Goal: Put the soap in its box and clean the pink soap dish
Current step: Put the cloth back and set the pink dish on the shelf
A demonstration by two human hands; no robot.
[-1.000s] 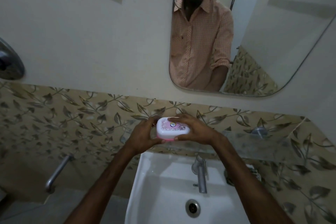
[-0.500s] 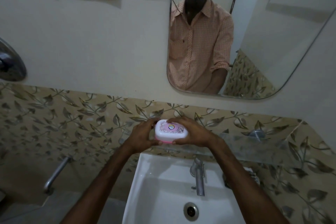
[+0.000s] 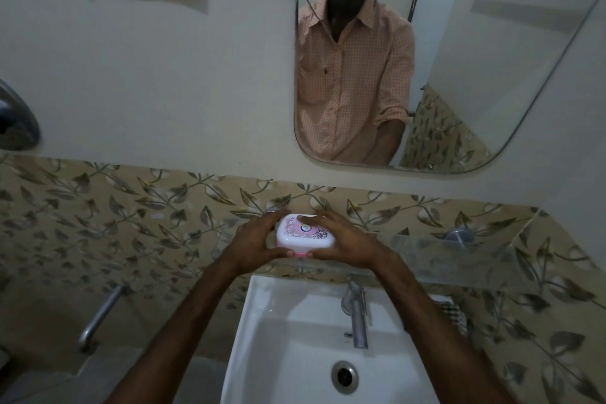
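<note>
A soap box [image 3: 303,236] with a white patterned lid and a pink base sits between both my hands, just above the back of the sink, at the height of the glass shelf. My left hand [image 3: 257,244] grips its left side, thumb under the front edge. My right hand [image 3: 341,241] holds its right side with fingers resting across the lid. The lid is down on the base. No soap shows; whatever is inside is hidden.
A white sink [image 3: 278,321] with a drain [image 3: 344,376] lies below, a chrome tap [image 3: 357,318] at its back. A glass shelf [image 3: 459,264] runs right along the leaf-patterned tiles. A mirror [image 3: 459,75] hangs above. A metal pipe [image 3: 101,315] juts at the left.
Both hands have kept hold of the soap box and shifted it slightly left and up against the wall; the grip looks the same.
</note>
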